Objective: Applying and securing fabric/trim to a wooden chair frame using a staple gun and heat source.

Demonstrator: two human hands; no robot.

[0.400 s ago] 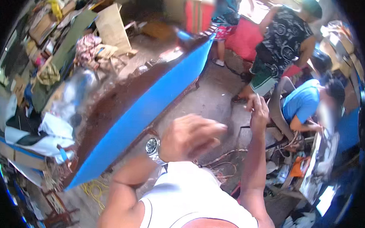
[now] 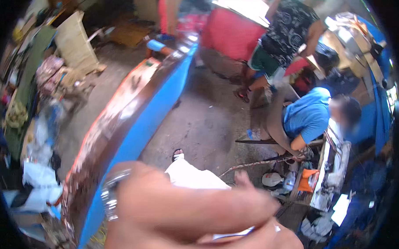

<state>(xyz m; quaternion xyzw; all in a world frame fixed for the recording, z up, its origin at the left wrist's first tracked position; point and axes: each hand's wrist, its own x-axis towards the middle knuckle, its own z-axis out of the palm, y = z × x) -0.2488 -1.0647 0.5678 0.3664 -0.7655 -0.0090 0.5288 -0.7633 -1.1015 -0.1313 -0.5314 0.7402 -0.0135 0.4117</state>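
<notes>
My left hand [image 2: 192, 207] is raised close in front of me and fills the lower middle, with a metal-strap watch [image 2: 111, 195] on its wrist. Motion smears its fingers, which point right across my white top [image 2: 193, 173]; I see nothing held. Beyond them shows a blurred fingertip [image 2: 245, 179]; which hand it belongs to I cannot tell. My right hand is mostly hidden or merged with the blur at the lower right. To the left of my left hand stretches a long blue-sided piece [image 2: 142, 122] with a shiny brown surface.
A seated person in a blue shirt [image 2: 307, 115] works at a cluttered bench [image 2: 338, 173] on the right. Another person in a patterned black shirt [image 2: 288, 29] stands beyond. Piled scraps and a leaning wooden board [image 2: 77, 43] line the left. A cord [image 2: 255, 163] crosses the floor.
My left hand has come up nearer and now looks much larger. My right hand, raised at the right before, is no longer clearly visible there. The view has shifted right.
</notes>
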